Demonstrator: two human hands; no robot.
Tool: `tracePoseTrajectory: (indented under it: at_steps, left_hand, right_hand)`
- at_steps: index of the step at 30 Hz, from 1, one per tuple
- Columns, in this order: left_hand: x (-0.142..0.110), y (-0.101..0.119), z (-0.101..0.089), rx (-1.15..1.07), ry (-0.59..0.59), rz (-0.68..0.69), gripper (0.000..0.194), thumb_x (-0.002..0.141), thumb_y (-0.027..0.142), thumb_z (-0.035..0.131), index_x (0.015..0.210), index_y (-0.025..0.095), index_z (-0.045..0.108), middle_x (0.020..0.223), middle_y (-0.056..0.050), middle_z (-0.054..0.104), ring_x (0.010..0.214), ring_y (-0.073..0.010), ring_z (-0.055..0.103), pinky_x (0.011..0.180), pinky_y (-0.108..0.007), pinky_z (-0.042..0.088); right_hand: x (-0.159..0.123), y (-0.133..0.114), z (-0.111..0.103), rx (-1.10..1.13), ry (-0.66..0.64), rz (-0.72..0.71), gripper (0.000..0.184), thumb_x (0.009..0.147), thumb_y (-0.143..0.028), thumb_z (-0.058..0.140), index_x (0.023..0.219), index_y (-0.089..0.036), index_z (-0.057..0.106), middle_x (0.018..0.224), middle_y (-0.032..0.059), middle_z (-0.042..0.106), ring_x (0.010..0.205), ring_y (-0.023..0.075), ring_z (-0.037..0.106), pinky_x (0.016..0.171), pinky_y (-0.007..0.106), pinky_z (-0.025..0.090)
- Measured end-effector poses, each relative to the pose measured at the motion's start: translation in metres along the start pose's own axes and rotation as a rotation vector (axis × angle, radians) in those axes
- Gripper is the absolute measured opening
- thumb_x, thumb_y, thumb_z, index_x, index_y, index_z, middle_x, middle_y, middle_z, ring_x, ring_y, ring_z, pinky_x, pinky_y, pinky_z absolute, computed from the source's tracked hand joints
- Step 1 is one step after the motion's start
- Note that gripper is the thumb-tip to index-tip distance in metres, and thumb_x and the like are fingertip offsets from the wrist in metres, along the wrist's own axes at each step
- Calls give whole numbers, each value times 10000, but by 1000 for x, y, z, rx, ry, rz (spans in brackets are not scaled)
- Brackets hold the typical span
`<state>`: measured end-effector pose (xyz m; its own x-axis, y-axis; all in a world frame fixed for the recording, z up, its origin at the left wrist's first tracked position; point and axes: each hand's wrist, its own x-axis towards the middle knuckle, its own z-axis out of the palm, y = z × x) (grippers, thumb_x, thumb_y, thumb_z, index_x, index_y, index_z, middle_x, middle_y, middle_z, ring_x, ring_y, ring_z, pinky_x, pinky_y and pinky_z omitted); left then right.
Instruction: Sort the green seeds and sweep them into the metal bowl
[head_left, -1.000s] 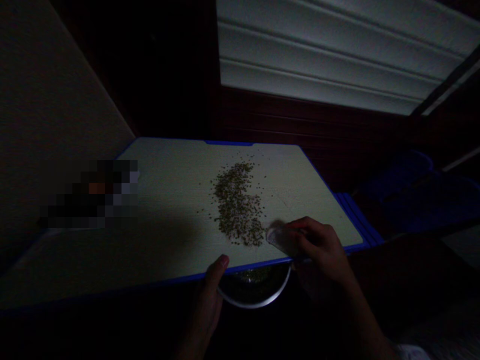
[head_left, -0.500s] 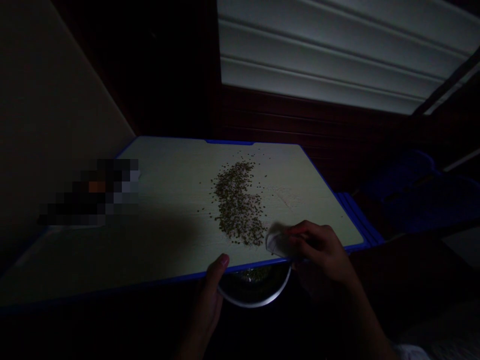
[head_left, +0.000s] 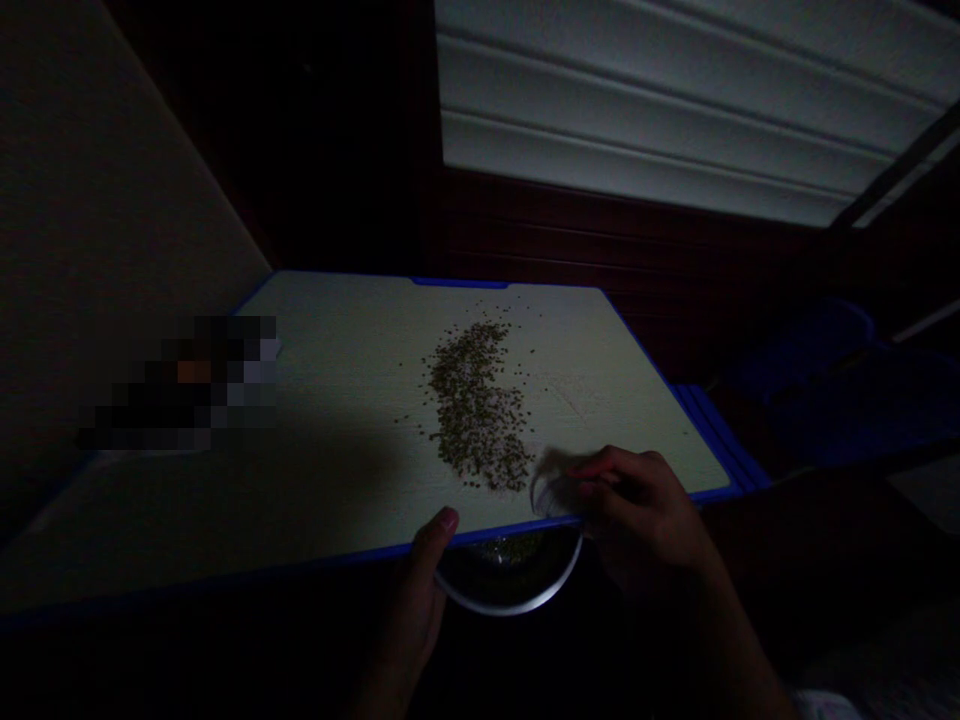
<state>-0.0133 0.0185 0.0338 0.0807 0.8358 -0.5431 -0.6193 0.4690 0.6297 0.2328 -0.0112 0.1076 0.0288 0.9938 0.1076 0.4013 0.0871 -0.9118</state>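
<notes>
Small dark greenish seeds or grains (head_left: pixel 480 410) lie scattered in a loose heap on a pale, blue-edged table (head_left: pixel 337 340). Below the near edge a metal bowl (head_left: pixel 510 603) partly shows, with some similar grains inside. My left hand (head_left: pixel 424 580) closes at the bowl's left side, its thumb up against the table edge; the other fingers are hidden. To the right of the heap, my right hand (head_left: pixel 637 500) rests by the edge, thumb and fingertips pinched together. What they pinch is too dark to make out. A whitish patch (head_left: pixel 546 495) lies just left of these fingertips.
A blurred-out dark object (head_left: pixel 187 390) stands at the table's left side by the wall. Fine pale debris (head_left: pixel 570 395) lies right of the heap. Blue plastic chairs or stools (head_left: pixel 810 380) stand at the right. Behind are dark wood and a pale slatted panel (head_left: pixel 637 110).
Almost nothing differs. My right fingertips have shifted very slightly beside the whitish patch; my left hand, the bowl and the heap stay put. The picture is a little darker.
</notes>
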Motion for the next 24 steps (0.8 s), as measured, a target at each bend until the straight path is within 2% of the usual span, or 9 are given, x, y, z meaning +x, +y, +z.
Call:
tracePoseTrajectory:
  at_steps: [3,9,13,19,24]
  left_hand:
    - [1,-1,0,-6,15,8,463,702,387,875,1090,160,760,1081,-78,809,1220,-325,657,1132,-472,437]
    - [2,-2,-2,-6,-4,9,454,740,366,853,1131,160,749,1104,-76,804,1212,-318,664,1126,-480,443]
    - [2,-2,-4,-5,-1,35,461,738,354,858,1146,168,752,1082,-70,809,1223,-311,659,1119,-462,454]
    - [0,0,-1,-9,-35,18,538,756,375,845,1233,159,719,1177,-92,785,1225,-312,658,1130,-469,438]
    - [-1,1,-1,-8,-44,26,451,759,370,844,1151,165,758,1095,-76,808,1191,-307,677,1122,-466,443]
  right_hand:
    - [0,0,0,1,-18,-7,204,878,-358,686,931,-184,780,650,-6,644,577,133,552,531,237,418]
    - [1,-2,-4,-8,28,35,206,888,-357,676,926,-176,766,635,-14,608,583,132,526,539,241,389]
    - [4,-2,-7,-1,-11,40,172,884,-343,690,889,-181,746,625,-36,556,576,113,477,543,240,354]
    - [6,-1,-9,25,-62,28,164,876,-368,707,879,-206,737,627,-41,534,555,102,435,500,244,320]
    - [6,-1,-8,40,-53,18,165,886,-374,695,855,-216,731,598,-44,518,552,106,441,502,253,336]
